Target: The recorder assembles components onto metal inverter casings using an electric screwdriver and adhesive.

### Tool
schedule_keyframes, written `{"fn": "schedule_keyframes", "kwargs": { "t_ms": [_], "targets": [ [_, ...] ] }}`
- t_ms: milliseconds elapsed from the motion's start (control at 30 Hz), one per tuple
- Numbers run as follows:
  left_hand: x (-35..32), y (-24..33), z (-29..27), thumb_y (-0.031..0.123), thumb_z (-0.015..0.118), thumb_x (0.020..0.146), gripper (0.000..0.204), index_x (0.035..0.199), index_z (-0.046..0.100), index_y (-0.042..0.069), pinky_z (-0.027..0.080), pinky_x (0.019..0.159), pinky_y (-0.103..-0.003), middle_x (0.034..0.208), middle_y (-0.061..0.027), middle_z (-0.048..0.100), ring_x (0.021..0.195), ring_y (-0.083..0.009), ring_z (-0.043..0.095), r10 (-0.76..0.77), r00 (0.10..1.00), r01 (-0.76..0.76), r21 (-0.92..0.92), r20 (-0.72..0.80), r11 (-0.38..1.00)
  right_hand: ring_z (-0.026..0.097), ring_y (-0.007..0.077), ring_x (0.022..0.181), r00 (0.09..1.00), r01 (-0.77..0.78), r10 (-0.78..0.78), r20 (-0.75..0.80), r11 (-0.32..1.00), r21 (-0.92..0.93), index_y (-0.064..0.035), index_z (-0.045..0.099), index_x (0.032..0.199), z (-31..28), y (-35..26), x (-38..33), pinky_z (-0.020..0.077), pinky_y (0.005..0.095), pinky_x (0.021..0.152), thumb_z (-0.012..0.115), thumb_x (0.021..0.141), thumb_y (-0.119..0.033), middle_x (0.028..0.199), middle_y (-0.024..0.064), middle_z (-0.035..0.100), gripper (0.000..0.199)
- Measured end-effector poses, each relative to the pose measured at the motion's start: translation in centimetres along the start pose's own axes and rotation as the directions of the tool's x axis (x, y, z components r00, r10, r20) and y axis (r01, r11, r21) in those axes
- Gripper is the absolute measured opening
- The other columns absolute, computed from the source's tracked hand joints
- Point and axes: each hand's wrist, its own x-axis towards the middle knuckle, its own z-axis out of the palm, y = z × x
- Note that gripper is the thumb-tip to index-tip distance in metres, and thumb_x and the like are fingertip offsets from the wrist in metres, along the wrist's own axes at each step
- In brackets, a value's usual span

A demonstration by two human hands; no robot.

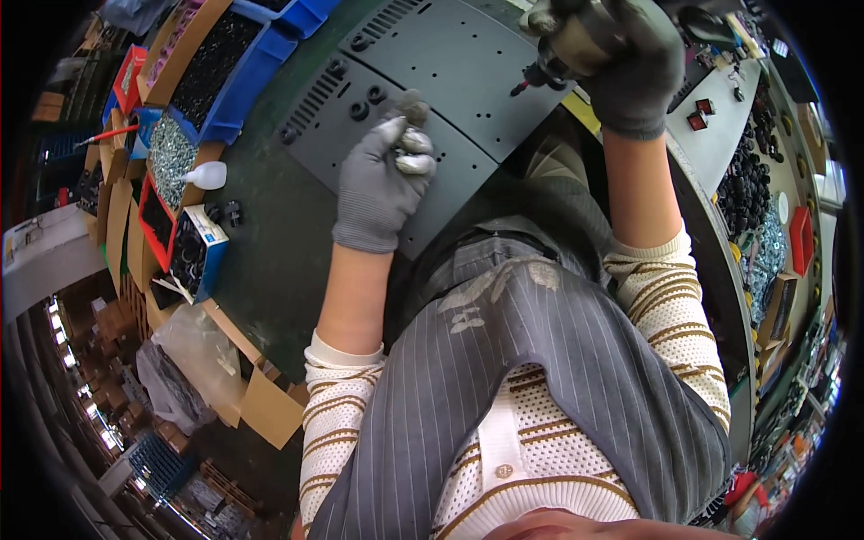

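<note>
1. Gripping a power driver [578, 41], the right hand [635, 85] is apart from the curled left hand [382, 184], its contents unclear.
2. Between them, grey panels [454, 85] risk scratches if the power driver slips.
3. Beyond the left hand, knocked round black parts [359, 111] could roll.

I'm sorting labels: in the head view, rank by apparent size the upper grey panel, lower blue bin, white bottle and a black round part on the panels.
Upper grey panel
Lower blue bin
White bottle
Black round part

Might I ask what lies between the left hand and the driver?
The head view shows only a bare stretch of grey panel between the left hand and driver.
</note>
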Motion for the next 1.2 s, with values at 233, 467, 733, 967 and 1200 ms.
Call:
{"fn": "schedule_keyframes", "kwargs": {
  "t_ms": [233, 467, 733, 967, 1200],
  "targets": [
    [-1.1, -1.8, -2.1, 0.038, 0.051, 0.107, 0.038, 0.115, 0.063, 0.003, 0.032, 0.042, -0.016, 0.070, 0.0031, 0.047, 0.054, -0.0042, 0.038, -0.048, 0.980, -0.003, 0.254, 0.195, 0.967, 0.066, 0.0283, 0.084, 0.997, 0.067, -0.051, -0.051, 0.913, 0.403, -0.0016, 0.053, 0.123, 6.0, 1.3, -2.5, 0.0592, 0.0469, 0.069, 0.066, 0.088, -0.026, 0.104, 0.0125, 0.060, 0.044],
    [-2.8, -2.2, -0.9, 0.046, 0.047, 0.108, 0.046, 0.092, 0.064, 0.006, 0.026, 0.037, -0.018, 0.062, 0.0041, 0.041, 0.046, -0.0042, 0.031, -0.021, 0.997, -0.011, 0.389, 0.078, 0.921, 0.065, 0.0316, 0.080, 0.975, 0.012, -0.101, 0.196, 0.912, 0.410, -0.0061, 0.053, 0.122, 5.7, 4.3, -2.6, 0.0558, 0.0490, 0.075, 0.067, 0.088, -0.031, 0.099, 0.0127, 0.063, 0.045],
    [-3.4, -3.1, -1.0, 0.047, 0.047, 0.108, 0.049, 0.099, 0.068, 0.003, 0.027, 0.039, -0.019, 0.064, 0.0018, 0.049, 0.047, -0.0042, 0.038, 0.113, 0.994, -0.093, 0.645, 0.011, 0.759, 0.062, 0.0238, 0.087, 0.880, -0.043, -0.058, 0.471, 0.979, 0.199, -0.0084, 0.051, 0.128, 4.3, 3.3, -3.0, 0.0465, 0.0466, 0.081, 0.055, 0.090, -0.041, 0.102, 0.0097, 0.058, 0.050],
    [-1.0, 1.1, -1.1, 0.041, 0.067, 0.095, 0.038, 0.117, 0.072, 0.011, 0.052, 0.065, -0.034, 0.075, -0.0036, 0.061, 0.070, -0.0195, 0.062, 0.470, 0.598, -0.268, 0.714, 0.649, -0.647, 0.059, 0.0246, 0.085, 0.999, -0.027, 0.020, 0.030, 0.967, 0.253, -0.0027, 0.061, 0.121, 1.1, 1.7, -3.7, 0.0442, 0.0445, 0.085, 0.058, 0.087, -0.046, 0.099, 0.0090, 0.063, 0.055],
    [3.1, 2.7, -0.5, 0.030, 0.066, 0.095, 0.023, 0.110, 0.076, 0.016, 0.055, 0.074, -0.035, 0.096, -0.0082, 0.073, 0.084, -0.0248, 0.070, 0.249, 0.747, -0.215, 0.579, 0.616, -0.787, 0.057, 0.0266, 0.088, 0.999, -0.038, 0.041, -0.005, 0.969, 0.244, -0.0029, 0.059, 0.121, -1.4, 0.5, -4.7, 0.0439, 0.0464, 0.085, 0.060, 0.086, -0.044, 0.098, 0.0103, 0.062, 0.054]
  ]
}}
